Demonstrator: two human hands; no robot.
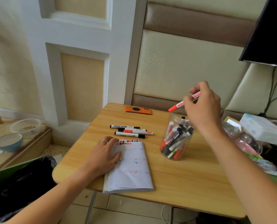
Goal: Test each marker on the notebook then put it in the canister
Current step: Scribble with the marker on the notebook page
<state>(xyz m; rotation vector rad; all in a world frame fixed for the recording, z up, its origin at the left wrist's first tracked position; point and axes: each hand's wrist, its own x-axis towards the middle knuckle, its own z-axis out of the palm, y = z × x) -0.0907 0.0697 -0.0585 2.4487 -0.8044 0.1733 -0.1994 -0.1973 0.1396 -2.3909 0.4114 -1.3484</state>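
One red marker (184, 102) pinched in right hand (202, 105) fingers, cap tilted down over canister (176, 136) mouth; left hand (104, 155) flat on notebook (131, 168).

- Light wooden folding table (150, 180) with rounded corners and a metal leg (90, 207) beneath its front edge.
- White panelled wall section (79, 29) with beige inset panels behind the table, left of centre.
- Cream padded wall panels (183, 65) with brown padded bands (199, 21) behind the table, right of centre.
- Black flat screen (270, 33) in the upper right corner; dark cables (272, 88) hang below it.
- Pale tiled floor (126, 209) under the table.
- Low wooden ledge (21, 147) at left, bearing a blue bowl (9, 142) and a clear plastic container (26, 126).
- Green chair edge (8, 168) with a black plastic bag (26, 180) at lower left.
- Even, soft lighting throughout.
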